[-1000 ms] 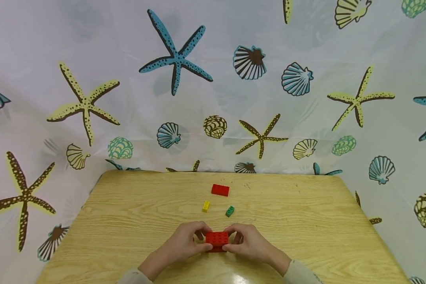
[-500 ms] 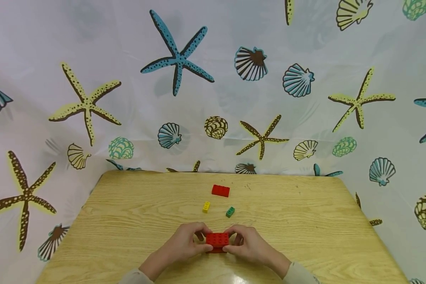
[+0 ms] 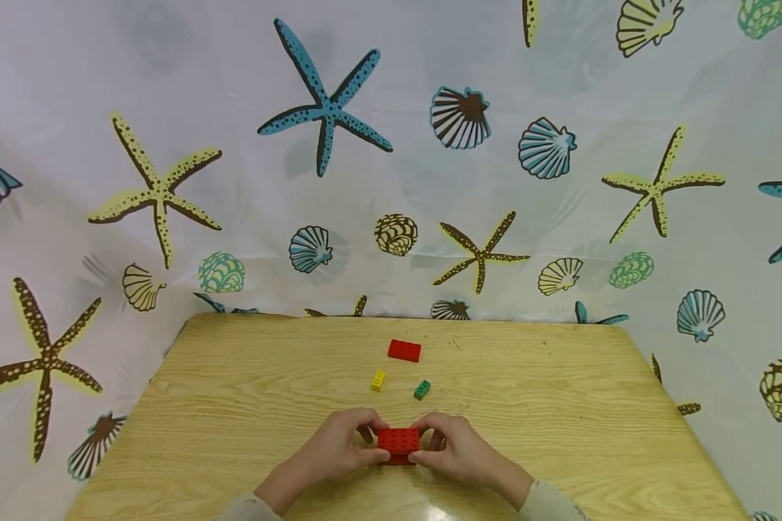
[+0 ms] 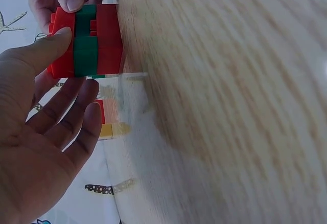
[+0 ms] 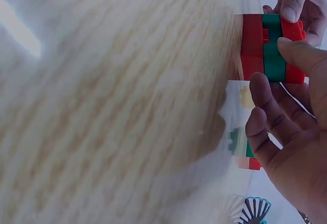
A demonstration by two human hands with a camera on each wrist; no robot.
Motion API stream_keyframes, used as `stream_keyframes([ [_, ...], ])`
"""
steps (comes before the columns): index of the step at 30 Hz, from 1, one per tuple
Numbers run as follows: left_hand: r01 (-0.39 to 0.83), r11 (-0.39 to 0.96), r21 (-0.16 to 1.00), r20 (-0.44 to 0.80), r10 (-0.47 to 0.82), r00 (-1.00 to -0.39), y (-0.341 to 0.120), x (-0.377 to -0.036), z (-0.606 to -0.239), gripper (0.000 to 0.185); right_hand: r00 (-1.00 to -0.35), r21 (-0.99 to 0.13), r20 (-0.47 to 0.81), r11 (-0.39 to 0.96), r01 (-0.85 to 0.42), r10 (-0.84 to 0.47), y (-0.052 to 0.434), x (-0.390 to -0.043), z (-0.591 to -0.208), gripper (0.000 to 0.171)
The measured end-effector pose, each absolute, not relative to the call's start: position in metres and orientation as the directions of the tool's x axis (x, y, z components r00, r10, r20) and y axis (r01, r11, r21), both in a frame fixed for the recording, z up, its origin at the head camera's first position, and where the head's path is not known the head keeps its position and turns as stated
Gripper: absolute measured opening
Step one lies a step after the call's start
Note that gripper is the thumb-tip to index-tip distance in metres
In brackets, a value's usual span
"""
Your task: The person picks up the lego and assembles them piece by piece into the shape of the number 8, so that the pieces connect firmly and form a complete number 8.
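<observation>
A stack of bricks (image 3: 398, 443), red layers with a green layer between as seen from the wrist views, was held low over the near edge of the table (image 3: 234, 405). It was pinched at its left end by the left hand (image 3: 339, 450) and at its right end by the right hand (image 3: 452, 449), fingers (image 4: 61, 40) and thumbs curled round it. Well beyond it, a flat red brick (image 3: 405, 350), a small yellow brick (image 3: 379, 380) and a small green brick (image 3: 422, 389) lay apart on the table. Were the ends squeezed unevenly, the layers could probably be tilted and popped apart; the loose bricks seemed safely out of reach.
</observation>
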State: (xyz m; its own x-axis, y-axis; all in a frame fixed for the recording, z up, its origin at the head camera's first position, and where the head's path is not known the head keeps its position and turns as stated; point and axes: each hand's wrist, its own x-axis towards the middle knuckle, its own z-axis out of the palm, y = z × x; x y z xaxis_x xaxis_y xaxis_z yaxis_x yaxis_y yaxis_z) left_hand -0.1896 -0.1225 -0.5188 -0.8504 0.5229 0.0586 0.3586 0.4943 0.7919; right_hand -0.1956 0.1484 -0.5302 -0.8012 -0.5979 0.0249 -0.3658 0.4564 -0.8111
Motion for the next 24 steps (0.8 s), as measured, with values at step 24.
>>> stream_keyframes([
  [24, 0.342, 0.509, 0.790, 0.040, 0.514, -0.857, -0.1218, -0.1905, -0.5185, 0.032, -0.803, -0.820, 0.007, 0.456, -0.346, -0.595, 0.1470, -0.1976, -0.5255, 0.032],
])
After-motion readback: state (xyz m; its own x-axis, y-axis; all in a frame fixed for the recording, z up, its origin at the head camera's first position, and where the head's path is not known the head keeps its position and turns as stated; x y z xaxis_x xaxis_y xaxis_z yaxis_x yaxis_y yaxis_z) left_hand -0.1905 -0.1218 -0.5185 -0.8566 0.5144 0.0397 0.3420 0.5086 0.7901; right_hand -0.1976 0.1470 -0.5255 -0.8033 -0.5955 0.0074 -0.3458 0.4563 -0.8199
